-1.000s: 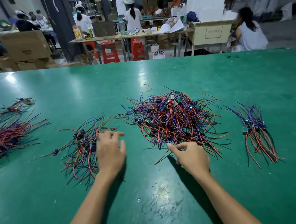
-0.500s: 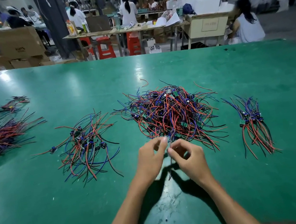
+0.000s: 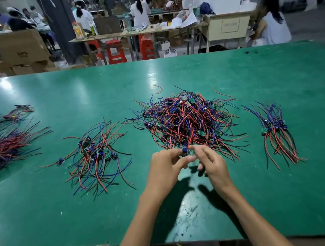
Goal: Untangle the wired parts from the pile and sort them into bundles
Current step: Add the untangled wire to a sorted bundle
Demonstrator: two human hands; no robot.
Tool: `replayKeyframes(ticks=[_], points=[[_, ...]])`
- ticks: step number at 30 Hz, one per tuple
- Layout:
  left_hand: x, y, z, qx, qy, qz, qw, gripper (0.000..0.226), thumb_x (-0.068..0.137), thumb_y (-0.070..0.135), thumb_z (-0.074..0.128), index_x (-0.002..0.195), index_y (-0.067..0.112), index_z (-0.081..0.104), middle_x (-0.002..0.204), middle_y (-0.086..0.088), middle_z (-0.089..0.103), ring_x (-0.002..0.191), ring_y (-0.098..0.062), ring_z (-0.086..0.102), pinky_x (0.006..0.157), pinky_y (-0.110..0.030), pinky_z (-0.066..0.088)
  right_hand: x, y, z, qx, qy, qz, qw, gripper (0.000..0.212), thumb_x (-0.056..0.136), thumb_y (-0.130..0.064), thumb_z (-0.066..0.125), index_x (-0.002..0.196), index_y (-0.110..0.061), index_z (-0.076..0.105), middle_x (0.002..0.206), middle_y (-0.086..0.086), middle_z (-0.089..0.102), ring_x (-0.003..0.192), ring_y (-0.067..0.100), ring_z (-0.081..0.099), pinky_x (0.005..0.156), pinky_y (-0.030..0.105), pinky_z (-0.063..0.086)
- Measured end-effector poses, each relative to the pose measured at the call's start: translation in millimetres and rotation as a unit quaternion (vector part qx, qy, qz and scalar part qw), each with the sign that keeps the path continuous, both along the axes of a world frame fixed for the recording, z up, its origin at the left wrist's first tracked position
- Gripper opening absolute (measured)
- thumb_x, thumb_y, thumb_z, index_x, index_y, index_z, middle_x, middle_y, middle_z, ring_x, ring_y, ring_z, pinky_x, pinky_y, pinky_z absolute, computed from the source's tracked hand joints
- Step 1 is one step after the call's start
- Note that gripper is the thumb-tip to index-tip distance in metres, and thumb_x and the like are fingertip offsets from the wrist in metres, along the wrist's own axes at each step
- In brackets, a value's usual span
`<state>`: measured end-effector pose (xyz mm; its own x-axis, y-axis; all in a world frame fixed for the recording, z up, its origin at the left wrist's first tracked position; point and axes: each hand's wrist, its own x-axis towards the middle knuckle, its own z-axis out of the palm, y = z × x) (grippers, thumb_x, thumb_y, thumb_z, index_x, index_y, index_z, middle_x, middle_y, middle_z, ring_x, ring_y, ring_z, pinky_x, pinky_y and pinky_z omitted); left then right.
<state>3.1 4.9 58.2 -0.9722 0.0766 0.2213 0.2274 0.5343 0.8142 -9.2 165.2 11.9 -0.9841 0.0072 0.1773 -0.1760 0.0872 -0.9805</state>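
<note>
A big tangled pile of red, blue and black wired parts [image 3: 188, 119] lies mid-table on the green table [image 3: 46, 220]. At its near edge my left hand [image 3: 166, 167] and my right hand [image 3: 210, 164] meet, both pinching one small blue wired part [image 3: 185, 152] whose wires still run up into the pile. A sorted bundle [image 3: 96, 158] lies to the left of my hands. A smaller, neater bundle [image 3: 276, 132] lies to the right of the pile.
Two more wire bundles, a thick one [image 3: 2, 152] and a thin one [image 3: 10, 117], sit at the table's far left. A stray red wire [image 3: 158, 88] lies behind the pile. Beyond the table are people, red stools [image 3: 115, 51] and cardboard boxes [image 3: 19, 48].
My left hand left the left bundle and came to the pile's near edge beside my right hand. Both hands now pinch a part and have lifted it slightly.
</note>
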Motion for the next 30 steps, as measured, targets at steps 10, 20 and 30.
replayKeyframes(ticks=[10,20,30], points=[[5,9,-14,-0.027,-0.027,-0.013,0.999,0.017,0.095,0.030,0.069,0.105,0.020,0.078,0.087,0.006,0.073,0.059,0.003,0.058,0.062,-0.018,0.042,1,10,1,-0.111,-0.016,-0.019,0.993,0.008,0.094,-0.014,0.070,0.090,-0.011,0.076,0.076,-0.003,0.075,0.063,0.003,0.059,0.058,0.015,0.047],[13,-1,-14,0.187,-0.259,-0.067,0.945,0.023,0.101,0.003,0.055,0.120,0.000,0.067,0.093,-0.009,0.068,0.058,-0.008,0.060,0.061,-0.021,0.055,-5,7,-6,-0.149,-0.003,-0.079,0.986,0.009,0.095,-0.004,0.066,0.101,-0.007,0.073,0.075,-0.004,0.072,0.057,0.000,0.055,0.055,0.013,0.044],[14,-13,-15,0.218,-0.285,-0.080,0.930,0.035,0.106,0.032,0.046,0.124,0.009,0.065,0.107,-0.013,0.074,0.091,-0.024,0.075,0.088,-0.032,0.060,-2,12,-6,-0.120,-0.018,-0.001,0.993,0.007,0.093,-0.008,0.070,0.096,-0.006,0.076,0.072,-0.002,0.074,0.056,-0.002,0.055,0.056,0.011,0.043]])
